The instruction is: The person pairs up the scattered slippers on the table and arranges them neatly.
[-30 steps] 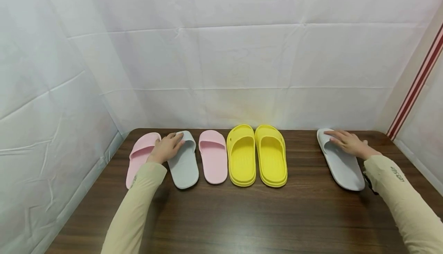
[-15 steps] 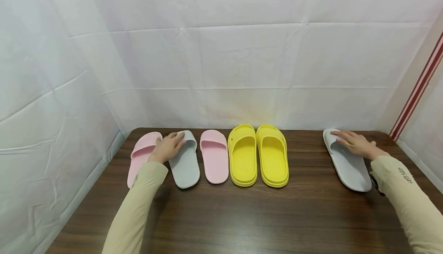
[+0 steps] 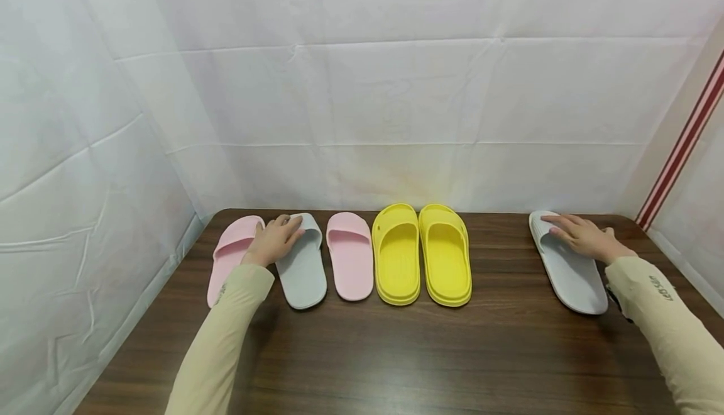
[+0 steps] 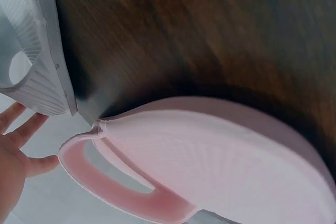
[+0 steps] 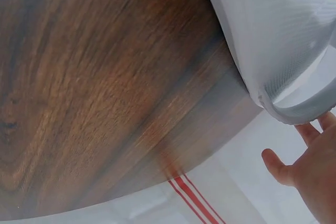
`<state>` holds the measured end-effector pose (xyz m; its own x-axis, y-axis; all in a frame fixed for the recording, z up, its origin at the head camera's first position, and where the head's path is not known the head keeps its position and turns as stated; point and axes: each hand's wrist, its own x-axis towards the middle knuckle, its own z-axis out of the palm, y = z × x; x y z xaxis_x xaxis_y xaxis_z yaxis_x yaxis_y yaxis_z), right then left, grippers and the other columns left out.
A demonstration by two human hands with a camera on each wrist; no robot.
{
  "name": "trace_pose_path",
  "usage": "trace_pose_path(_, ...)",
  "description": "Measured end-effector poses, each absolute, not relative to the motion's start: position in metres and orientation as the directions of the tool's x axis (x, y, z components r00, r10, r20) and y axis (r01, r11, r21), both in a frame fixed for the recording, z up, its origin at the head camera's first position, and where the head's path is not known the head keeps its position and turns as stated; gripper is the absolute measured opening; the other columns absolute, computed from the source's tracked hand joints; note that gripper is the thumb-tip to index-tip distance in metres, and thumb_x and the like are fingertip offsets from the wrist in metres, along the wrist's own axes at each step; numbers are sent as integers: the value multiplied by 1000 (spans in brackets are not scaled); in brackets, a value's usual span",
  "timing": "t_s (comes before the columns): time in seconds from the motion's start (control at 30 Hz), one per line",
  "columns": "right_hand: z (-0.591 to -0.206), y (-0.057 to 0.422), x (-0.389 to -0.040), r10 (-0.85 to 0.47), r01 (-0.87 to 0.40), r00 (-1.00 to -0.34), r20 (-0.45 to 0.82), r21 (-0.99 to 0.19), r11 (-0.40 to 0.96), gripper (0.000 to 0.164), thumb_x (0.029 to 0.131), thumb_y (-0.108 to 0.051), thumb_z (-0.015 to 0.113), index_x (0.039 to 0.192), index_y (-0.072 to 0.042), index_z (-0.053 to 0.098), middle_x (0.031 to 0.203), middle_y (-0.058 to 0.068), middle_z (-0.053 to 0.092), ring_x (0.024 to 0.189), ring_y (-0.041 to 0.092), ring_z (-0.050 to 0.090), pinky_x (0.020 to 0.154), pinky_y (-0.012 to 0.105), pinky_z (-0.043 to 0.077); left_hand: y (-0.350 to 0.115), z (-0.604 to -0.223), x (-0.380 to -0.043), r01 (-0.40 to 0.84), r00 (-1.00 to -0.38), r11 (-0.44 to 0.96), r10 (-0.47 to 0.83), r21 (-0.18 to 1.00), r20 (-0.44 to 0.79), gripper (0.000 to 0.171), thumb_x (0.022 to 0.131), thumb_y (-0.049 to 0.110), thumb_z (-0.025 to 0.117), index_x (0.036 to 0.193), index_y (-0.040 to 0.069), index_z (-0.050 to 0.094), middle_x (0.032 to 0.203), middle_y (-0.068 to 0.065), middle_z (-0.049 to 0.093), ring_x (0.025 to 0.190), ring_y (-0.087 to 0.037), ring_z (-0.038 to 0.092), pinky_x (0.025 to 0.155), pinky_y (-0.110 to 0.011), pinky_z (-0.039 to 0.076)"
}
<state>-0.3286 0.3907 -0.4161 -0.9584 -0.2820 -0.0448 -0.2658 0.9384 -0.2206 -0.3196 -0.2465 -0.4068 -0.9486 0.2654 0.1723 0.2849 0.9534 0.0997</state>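
Note:
In the head view, my left hand [image 3: 273, 242] lies with spread fingers at the strap of a light grey slipper [image 3: 302, 276]. Its wrist overlaps a pink slipper [image 3: 236, 232] at the far left. On the far right, my right hand [image 3: 585, 237] rests its extended fingers on the strap of the other grey slipper [image 3: 577, 283], which is angled. In the left wrist view, fingertips reach the ribbed grey slipper [image 4: 50, 87], and the thumb points at the pink slipper's strap [image 4: 79, 163]. In the right wrist view, fingers meet the strap's edge, with the thumb held apart.
A second pink slipper [image 3: 355, 270] and two yellow slippers [image 3: 396, 270] stand side by side in the middle of the row. All lie along the back of a dark wooden table [image 3: 396, 358]. White cloth [image 3: 396, 94] hangs behind and at the sides.
My right hand and the grey slipper under it have slid a little to the right, then stopped. My left hand and the other slippers have stayed in place.

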Motion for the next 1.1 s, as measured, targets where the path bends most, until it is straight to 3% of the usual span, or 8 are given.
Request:
trace_pose_path(0.4, -419, 388, -326, -284, -276, -959, -17, -184, 943, 54, 94, -48, 26, 140, -20, 27, 140, 27, 24, 122, 53, 24, 80, 79, 9, -249, -405, -319, 308, -943, 947, 291, 87, 164, 47, 94, 40, 37, 133, 13, 41, 130, -22, 43, 115, -42, 45, 94, -69, 20)
trace_pose_path(1.1, -422, 392, -327, -271, -264, -962, -22, -170, 950, 55, 94, -50, 26, 140, -20, 26, 141, 26, 24, 123, 53, 23, 81, 79, 7, -244, -400, -319, 384, -888, 923, 373, -11, 269, 41, 92, 39, 43, 123, 12, 48, 116, -23, 50, 106, -43, 47, 90, -61, 30)
